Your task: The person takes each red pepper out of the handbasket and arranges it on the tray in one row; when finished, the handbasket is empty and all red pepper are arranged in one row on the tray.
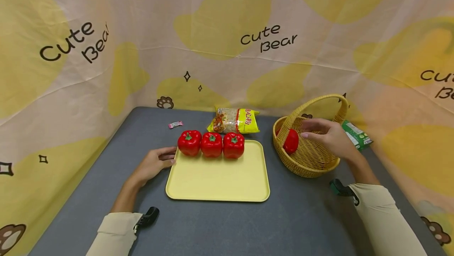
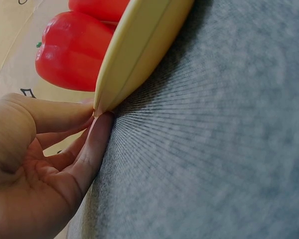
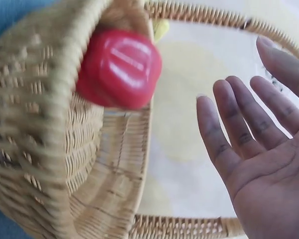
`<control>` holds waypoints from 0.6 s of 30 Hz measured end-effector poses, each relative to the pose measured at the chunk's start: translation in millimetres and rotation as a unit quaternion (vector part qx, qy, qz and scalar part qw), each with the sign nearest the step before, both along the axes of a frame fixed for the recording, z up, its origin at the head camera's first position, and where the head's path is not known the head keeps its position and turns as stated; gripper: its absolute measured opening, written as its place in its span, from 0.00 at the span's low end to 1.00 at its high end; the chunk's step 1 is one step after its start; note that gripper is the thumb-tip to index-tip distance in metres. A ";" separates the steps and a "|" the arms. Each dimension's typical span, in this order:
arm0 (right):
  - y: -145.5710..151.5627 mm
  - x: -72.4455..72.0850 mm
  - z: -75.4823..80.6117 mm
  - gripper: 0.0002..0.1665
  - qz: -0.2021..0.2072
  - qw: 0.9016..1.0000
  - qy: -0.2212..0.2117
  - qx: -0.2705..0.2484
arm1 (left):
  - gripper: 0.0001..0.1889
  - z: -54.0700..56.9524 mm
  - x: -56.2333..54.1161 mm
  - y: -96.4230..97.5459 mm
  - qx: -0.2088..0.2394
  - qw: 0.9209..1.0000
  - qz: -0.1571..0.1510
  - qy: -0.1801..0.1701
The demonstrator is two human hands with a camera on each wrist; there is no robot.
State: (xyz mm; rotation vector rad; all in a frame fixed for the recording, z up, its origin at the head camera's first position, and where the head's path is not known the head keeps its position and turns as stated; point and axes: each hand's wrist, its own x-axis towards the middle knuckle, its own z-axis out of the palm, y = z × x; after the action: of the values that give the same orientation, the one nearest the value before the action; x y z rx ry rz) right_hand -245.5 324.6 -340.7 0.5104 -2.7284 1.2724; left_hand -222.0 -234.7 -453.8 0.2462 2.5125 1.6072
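My left hand (image 1: 153, 165) is at the left edge of a pale yellow tray (image 1: 220, 181); the left wrist view shows its thumb and fingers pinching the tray's rim (image 2: 134, 55). Three red bell peppers (image 1: 211, 145) stand in a row along the tray's far side, green stems up. Over the wicker basket (image 1: 308, 169) on the right, my right hand (image 1: 331, 136) holds nothing, its fingers extended and apart in the right wrist view. Another red bell pepper (image 1: 291, 141) lies inside the basket against its left wall, apart from the hand.
Behind the peppers lies a yellow-and-clear food bag (image 1: 234, 121). A small pink wrapped candy (image 1: 175, 124) is at the back left. A green packet (image 1: 356, 134) sits behind the basket's right side. The basket's tall handle (image 1: 319, 99) arches upward, and a printed cloth backdrop encloses the grey table.
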 end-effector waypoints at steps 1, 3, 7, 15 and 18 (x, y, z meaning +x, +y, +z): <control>2.6 -3.9 0.0 0.27 -0.002 1.000 -0.006 0.003 | 0.29 0.0 0.0 -0.1 0.001 1.000 0.000 0.000; 7.1 -10.9 0.5 0.28 -0.005 1.000 -0.021 0.010 | 0.29 -0.2 -0.2 -0.5 0.002 1.000 -0.002 0.001; 15.5 -24.0 1.1 0.32 -0.005 0.998 -0.056 0.008 | 0.29 -0.9 -0.6 -0.7 0.001 1.000 0.000 0.001; 21.9 -45.0 -1.5 0.36 -0.001 0.994 -0.105 0.043 | 0.29 -2.0 -1.3 -0.3 -0.004 1.000 0.005 0.002; 23.6 -51.0 -4.5 0.35 0.014 0.991 -0.114 0.062 | 0.29 -2.6 -1.5 -0.4 -0.002 1.000 0.006 0.004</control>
State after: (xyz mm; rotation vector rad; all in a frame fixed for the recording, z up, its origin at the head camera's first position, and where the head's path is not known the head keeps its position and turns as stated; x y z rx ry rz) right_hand -296.5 348.2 -345.2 0.4405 -3.0134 1.2432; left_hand -223.5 -235.0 -456.4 0.2372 2.5272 1.6082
